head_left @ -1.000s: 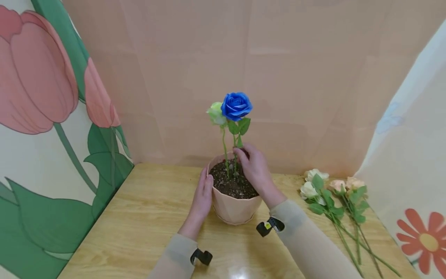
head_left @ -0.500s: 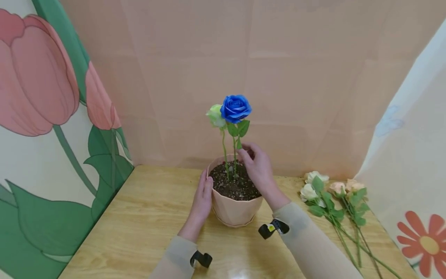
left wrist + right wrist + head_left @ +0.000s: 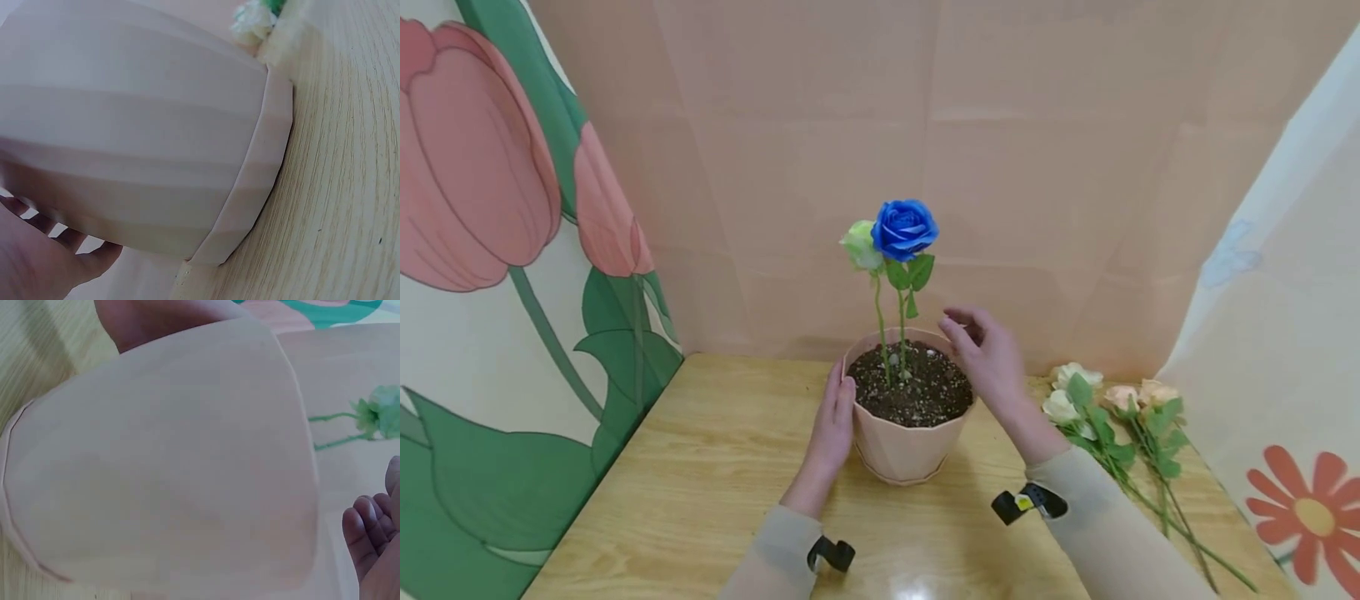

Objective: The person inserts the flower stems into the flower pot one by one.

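Observation:
A blue rose [image 3: 906, 229] and a pale green rose [image 3: 862, 245] stand upright in dark soil [image 3: 917, 392], inside a pink faceted flower pot [image 3: 910, 448]. My left hand [image 3: 833, 417] rests against the pot's left side, its fingers lying along the wall. In the left wrist view, fingers [image 3: 100, 259] touch the pot's surface. Beyond the rim on the right, my right hand [image 3: 991, 354] is in the air with loosely bent fingers and holds nothing. The right wrist view has this hand [image 3: 375, 537] apart from the green rose [image 3: 381, 412] and the pot wall [image 3: 162, 469].
Several cream and peach artificial roses [image 3: 1123, 433] with long stems lie on the right of the wooden table [image 3: 700, 467]. A pink cloth backdrop [image 3: 790, 150] hangs behind the table. Flower-printed panels [image 3: 467, 333] stand at both sides.
My right hand has let go of the blue rose's stem and moved right, past the pot's rim. The left hand stays against the pot, and both roses still stand in the soil.

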A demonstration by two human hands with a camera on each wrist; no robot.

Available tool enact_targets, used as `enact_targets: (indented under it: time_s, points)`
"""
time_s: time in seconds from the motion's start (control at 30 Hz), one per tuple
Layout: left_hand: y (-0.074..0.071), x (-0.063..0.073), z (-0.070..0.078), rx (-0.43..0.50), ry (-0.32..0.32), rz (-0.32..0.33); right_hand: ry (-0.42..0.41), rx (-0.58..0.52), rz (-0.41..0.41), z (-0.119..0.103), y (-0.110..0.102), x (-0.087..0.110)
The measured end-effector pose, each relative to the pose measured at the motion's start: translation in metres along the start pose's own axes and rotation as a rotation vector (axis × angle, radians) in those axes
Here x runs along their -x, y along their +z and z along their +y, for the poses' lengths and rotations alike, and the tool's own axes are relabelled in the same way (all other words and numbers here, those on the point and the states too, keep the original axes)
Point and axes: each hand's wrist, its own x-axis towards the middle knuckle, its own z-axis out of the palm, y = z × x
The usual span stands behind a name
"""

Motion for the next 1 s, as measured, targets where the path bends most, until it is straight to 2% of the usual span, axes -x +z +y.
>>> enact_targets:
  time_s: [0.23, 0.53, 0.77, 1.0]
  points:
    - [-0.001, 0.000, 0.000, 0.003, -0.009, 0.005, 0.026, 0.093, -0.014, 0.010, -0.040, 0.013]
    - [-0.004, -0.005, 0.003, -0.009, -0.017, -0.001, 0.028, 0.195, -0.004, 0.029, -0.082, 0.027]
    - [-0.002, -0.005, 0.002, 0.003, -0.010, -0.016, 0.057, 0.295, 0.000, 0.055, -0.116, 0.042]
    - [-0.001, -0.002, 0.002, 0.007, 0.006, -0.018, 0.056, 0.370, 0.022, 0.081, -0.139, 0.059]
